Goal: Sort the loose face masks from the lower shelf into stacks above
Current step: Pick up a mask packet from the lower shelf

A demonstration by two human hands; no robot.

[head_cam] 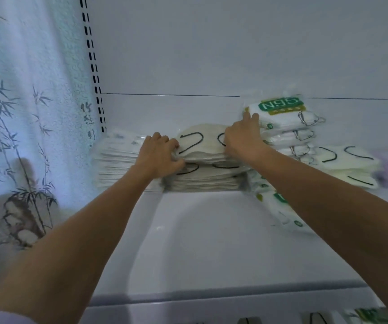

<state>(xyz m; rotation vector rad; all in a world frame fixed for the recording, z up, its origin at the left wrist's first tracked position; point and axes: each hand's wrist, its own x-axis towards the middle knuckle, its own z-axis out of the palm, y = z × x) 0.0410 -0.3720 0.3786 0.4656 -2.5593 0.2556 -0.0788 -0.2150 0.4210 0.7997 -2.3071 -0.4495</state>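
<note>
Head view: both arms reach up over the white shelf (211, 230) to a row of stacks along its back. The mask (201, 142) in hand is pale with black ear loops. It lies on top of the middle stack (207, 180), its long axis running from 9 to 3 o'clock across the view.

The left hand (162, 155) is at the mask's 9 o'clock end, its fingers curled in and pinching that edge. The right hand (242, 139) covers the 3 o'clock end. Its fingers run out straight toward 1 o'clock, with the tips against the side of the N95 stack (286, 127). It seems to press more than clasp, and the thumb is too tucked in to read.

The move ahead turns on the mask sitting square over the stack directly beneath it. It looks slightly proud toward 12 o'clock, so the likely need is an even nudge and a flattening from both ends. Neither hand is nearer, since each holds one end.

The left stack (116, 160) sits just beside at 9 o'clock. A far stack (349, 164) of similar masks lies past the N95 one at 3 o'clock. At 5 o'clock, on the frame's bottom edge, loose masks (370, 316) on the lower shelf show there is more to sort. A bamboo-print curtain (24, 113) hangs at 9 o'clock.
</note>
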